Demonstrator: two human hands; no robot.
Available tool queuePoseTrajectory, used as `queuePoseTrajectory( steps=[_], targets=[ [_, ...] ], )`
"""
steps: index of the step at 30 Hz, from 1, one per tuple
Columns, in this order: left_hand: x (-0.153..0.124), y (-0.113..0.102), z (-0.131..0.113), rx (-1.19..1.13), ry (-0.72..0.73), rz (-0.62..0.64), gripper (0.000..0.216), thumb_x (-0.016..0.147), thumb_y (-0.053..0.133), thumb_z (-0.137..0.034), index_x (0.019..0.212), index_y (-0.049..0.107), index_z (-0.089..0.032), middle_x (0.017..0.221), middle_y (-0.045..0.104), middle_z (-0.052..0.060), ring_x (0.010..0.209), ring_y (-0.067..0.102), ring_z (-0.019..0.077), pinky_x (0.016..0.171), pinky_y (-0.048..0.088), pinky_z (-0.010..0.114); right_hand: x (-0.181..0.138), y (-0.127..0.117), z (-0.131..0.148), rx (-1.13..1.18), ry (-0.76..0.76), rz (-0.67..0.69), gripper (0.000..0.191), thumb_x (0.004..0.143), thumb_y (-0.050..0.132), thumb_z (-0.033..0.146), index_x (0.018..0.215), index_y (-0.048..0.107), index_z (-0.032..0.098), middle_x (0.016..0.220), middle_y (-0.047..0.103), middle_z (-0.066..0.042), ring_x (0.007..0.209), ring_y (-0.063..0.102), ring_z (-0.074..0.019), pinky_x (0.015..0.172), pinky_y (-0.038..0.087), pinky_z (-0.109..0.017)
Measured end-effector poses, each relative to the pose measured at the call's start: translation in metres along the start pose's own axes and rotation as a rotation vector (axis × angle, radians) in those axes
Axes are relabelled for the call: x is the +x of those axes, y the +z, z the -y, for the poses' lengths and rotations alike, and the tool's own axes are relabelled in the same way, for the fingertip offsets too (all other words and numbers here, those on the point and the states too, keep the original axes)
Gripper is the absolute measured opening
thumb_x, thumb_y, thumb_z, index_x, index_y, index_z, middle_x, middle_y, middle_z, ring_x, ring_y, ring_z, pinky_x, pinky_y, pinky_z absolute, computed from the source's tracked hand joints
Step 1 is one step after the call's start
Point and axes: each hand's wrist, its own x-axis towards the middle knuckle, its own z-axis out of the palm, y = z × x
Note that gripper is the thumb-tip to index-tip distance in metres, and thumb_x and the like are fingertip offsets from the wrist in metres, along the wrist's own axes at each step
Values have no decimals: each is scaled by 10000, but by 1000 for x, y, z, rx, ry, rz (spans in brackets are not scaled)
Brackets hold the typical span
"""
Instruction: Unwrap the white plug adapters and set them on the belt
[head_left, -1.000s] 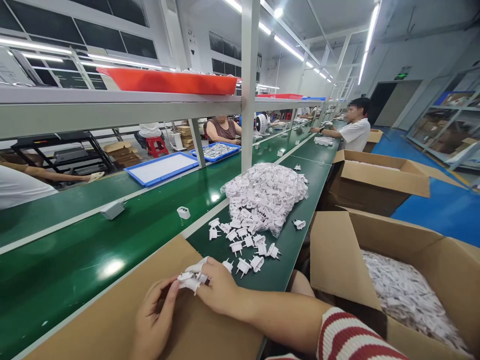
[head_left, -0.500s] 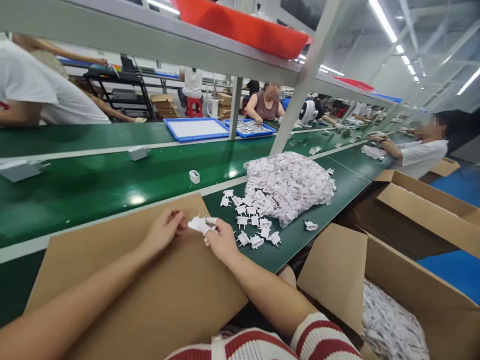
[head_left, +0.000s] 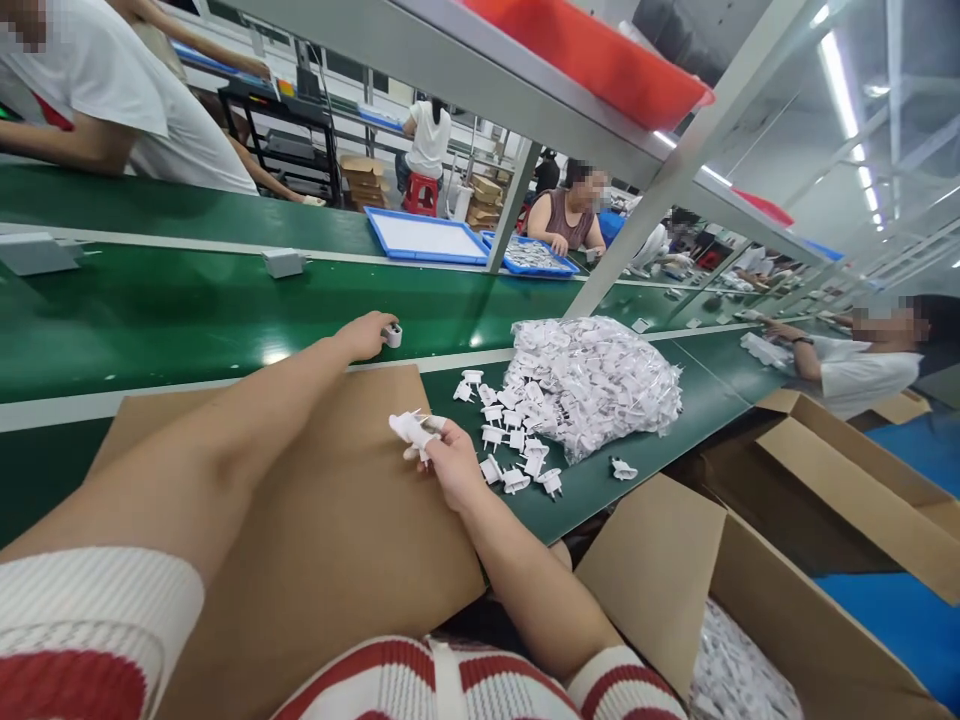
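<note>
My left hand (head_left: 364, 335) reaches out over the green conveyor belt (head_left: 172, 320) and its fingers close on a small white housing (head_left: 391, 335) lying there. My right hand (head_left: 448, 462) stays over the brown cardboard sheet (head_left: 330, 520), pinching a white plug part (head_left: 409, 430). Several loose white plug parts (head_left: 510, 455) lie on the belt just right of that hand, in front of a clear bag full of the same parts (head_left: 596, 385).
An open carton of white parts (head_left: 742, 660) stands at lower right, with more cartons (head_left: 840, 480) beyond. Blue trays (head_left: 427, 238) lie across the belt, and small grey blocks (head_left: 283, 263) sit on it. Other people work along both sides. A shelf with a red tray (head_left: 600, 60) hangs overhead.
My left hand left the right hand and stretched forward to the small white housing on the belt. The right hand kept its plug part. The camera tilted down and left.
</note>
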Motion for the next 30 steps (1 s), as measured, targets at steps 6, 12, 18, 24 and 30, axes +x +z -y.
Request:
queuePoseTrajectory(
  steps=[6, 12, 18, 24, 30],
  targets=[
    [-47, -22, -10, 89, -56, -24, 453, 952, 712, -406, 1265, 713, -77, 1269, 725, 146, 1022, 682, 249, 860, 456, 276, -7, -8, -5, -477, -268, 40, 316, 790, 829, 429, 1021, 786, 217, 1133, 756, -71, 885, 706, -176, 797, 575, -310],
    [-165, -16, -26, -100, -138, 4, 553, 961, 712, -524, 1276, 689, -69, 961, 736, 21, 832, 648, 160, 764, 418, 240, -14, -18, -2, -961, -587, 50, 206, 878, 720, 204, 1070, 794, 210, 1158, 770, -93, 1126, 665, -257, 1067, 489, -443],
    [-253, 9, -30, -341, -177, 67, 529, 918, 723, -581, 1212, 726, -141, 865, 727, 23, 713, 620, 160, 722, 485, 289, -26, -14, -1, -645, -577, 3, 285, 913, 687, 286, 1182, 768, 236, 1056, 745, -61, 909, 668, -190, 858, 580, -353],
    [-267, 37, -31, -542, -279, -1, 630, 826, 770, -654, 1294, 723, -234, 926, 740, 45, 743, 643, 200, 670, 516, 311, -27, -10, -4, -206, -262, 135, 339, 879, 784, 412, 1152, 700, 230, 1129, 727, -59, 693, 662, -112, 593, 570, -250],
    [-267, 48, -29, -563, -254, -41, 495, 863, 795, -604, 1237, 750, -283, 997, 777, 20, 740, 633, 151, 703, 517, 282, -23, -14, -4, -447, -532, 94, 190, 893, 760, 282, 1050, 662, 240, 1045, 728, -56, 772, 648, -157, 714, 611, -317]
  ],
)
